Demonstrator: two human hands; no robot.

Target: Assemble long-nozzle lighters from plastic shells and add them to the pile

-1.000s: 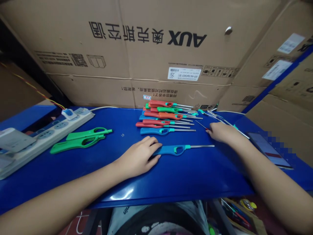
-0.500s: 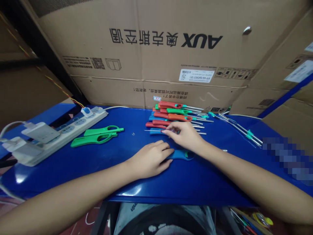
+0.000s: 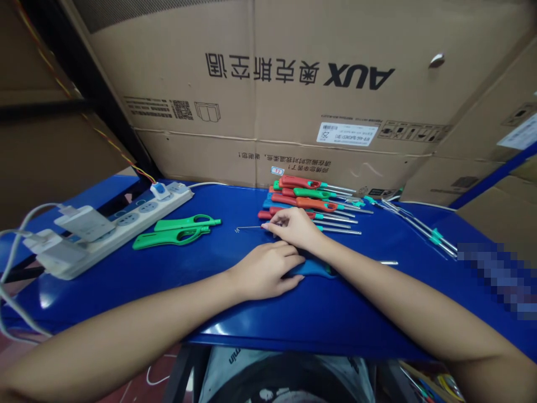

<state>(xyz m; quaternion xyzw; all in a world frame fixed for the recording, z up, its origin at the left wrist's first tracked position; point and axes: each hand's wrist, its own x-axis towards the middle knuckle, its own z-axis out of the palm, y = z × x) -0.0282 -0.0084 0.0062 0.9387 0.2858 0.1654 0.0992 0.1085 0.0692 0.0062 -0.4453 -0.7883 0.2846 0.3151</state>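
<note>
My left hand (image 3: 268, 273) lies over the blue handle of a long-necked lighter (image 3: 314, 267) and holds it against the table. The lighter's metal tube emerges to the right of my right forearm. My right hand (image 3: 296, 226) pinches a thin screwdriver (image 3: 250, 227), its shaft pointing left. Its tip is at a few tiny metal screws (image 3: 237, 230) on the blue tabletop; whether it touches one I cannot tell. Most of the screwdriver's handle is hidden by my fingers. Just behind my right hand lies a row of red, green, orange and blue lighters (image 3: 315, 205).
Two green lighter handle pieces (image 3: 178, 230) lie at the left. A white power strip (image 3: 121, 224) with plugged-in chargers runs along the left side. Loose metal tubes (image 3: 419, 224) with teal ends lie at the right. A large cardboard box (image 3: 268, 129) stands behind the blue table (image 3: 235, 327).
My right hand has moved left, bringing the screwdriver's tip to the tiny screws. My left hand still holds the blue lighter. The view has shifted slightly.
</note>
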